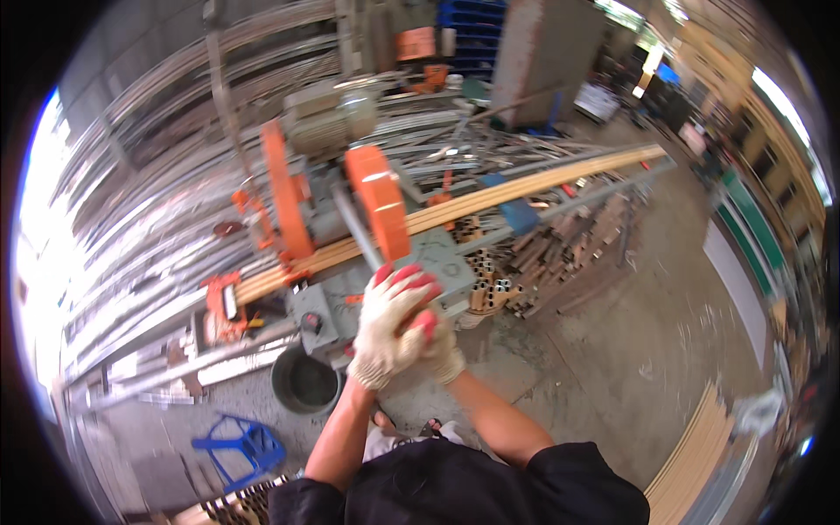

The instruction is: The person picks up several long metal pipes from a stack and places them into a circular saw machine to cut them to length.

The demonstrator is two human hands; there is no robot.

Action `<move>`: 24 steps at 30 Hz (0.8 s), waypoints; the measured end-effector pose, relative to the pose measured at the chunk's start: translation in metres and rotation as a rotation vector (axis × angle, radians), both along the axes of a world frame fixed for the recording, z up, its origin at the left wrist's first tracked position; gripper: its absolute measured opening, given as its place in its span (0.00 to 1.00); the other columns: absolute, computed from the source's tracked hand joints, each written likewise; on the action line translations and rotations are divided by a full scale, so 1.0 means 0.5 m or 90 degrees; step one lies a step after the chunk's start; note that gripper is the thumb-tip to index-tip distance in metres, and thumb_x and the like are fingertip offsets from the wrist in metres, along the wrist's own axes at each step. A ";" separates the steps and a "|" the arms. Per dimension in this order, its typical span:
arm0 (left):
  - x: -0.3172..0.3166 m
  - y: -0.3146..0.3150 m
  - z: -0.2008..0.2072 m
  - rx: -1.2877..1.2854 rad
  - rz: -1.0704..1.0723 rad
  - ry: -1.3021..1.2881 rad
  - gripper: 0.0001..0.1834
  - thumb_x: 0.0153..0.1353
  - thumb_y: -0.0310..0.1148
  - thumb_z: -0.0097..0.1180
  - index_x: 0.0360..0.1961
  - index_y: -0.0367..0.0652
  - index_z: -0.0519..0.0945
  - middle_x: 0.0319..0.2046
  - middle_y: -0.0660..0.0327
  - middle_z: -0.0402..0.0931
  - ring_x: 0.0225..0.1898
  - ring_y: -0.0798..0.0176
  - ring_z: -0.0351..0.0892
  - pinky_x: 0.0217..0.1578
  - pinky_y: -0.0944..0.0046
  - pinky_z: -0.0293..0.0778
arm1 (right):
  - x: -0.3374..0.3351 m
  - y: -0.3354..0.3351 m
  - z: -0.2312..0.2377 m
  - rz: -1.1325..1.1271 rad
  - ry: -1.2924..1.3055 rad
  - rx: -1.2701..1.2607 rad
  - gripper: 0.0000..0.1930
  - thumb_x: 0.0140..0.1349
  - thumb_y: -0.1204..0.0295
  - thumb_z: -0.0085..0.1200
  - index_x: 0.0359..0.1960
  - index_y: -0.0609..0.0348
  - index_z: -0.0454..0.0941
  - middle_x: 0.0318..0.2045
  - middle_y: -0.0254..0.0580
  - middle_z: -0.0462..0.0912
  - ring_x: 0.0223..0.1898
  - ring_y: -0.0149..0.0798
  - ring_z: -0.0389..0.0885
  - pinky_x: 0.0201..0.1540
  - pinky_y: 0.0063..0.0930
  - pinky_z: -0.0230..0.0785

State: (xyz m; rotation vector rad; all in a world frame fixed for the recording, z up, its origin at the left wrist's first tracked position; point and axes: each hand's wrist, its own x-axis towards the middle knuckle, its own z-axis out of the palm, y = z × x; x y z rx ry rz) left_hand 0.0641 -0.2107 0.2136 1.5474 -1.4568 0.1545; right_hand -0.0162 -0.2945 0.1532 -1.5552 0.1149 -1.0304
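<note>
Yellow bars [542,185] could jump if my left hand [389,325], fingers round the handle [356,229], pushes hard, but I can't tell what my right hand [444,352] grips.

Tan bars laid across an orange-guarded saw

The long, straight tan bars [534,185] lie side by side, slanting from left of center to the upper right. At center, the saw's curved orange guard [378,201] overlaps them; its straight grey handle [357,226] tilts down rightward.
</note>
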 end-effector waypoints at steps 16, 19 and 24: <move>-0.061 -0.035 -0.142 -0.172 0.037 0.134 0.22 0.68 0.47 0.45 0.35 0.39 0.81 0.39 0.53 0.82 0.52 0.46 0.78 0.68 0.37 0.55 | -0.021 -0.025 -0.106 -0.023 -0.044 -0.310 0.09 0.52 0.63 0.59 0.33 0.51 0.81 0.43 0.43 0.82 0.49 0.55 0.77 0.54 0.49 0.68; -0.064 -0.033 -0.146 -0.167 0.039 0.144 0.22 0.68 0.48 0.44 0.35 0.39 0.80 0.40 0.53 0.82 0.53 0.47 0.77 0.69 0.36 0.54 | -0.018 -0.022 -0.119 -0.028 -0.050 -0.295 0.11 0.52 0.64 0.59 0.36 0.51 0.81 0.46 0.45 0.81 0.52 0.57 0.76 0.57 0.51 0.66; -0.066 -0.036 -0.146 -0.163 0.041 0.142 0.23 0.69 0.49 0.43 0.35 0.40 0.79 0.41 0.53 0.82 0.53 0.46 0.77 0.69 0.36 0.54 | -0.015 -0.023 -0.116 -0.038 -0.062 -0.293 0.10 0.55 0.64 0.58 0.37 0.51 0.81 0.46 0.45 0.81 0.52 0.58 0.76 0.57 0.52 0.66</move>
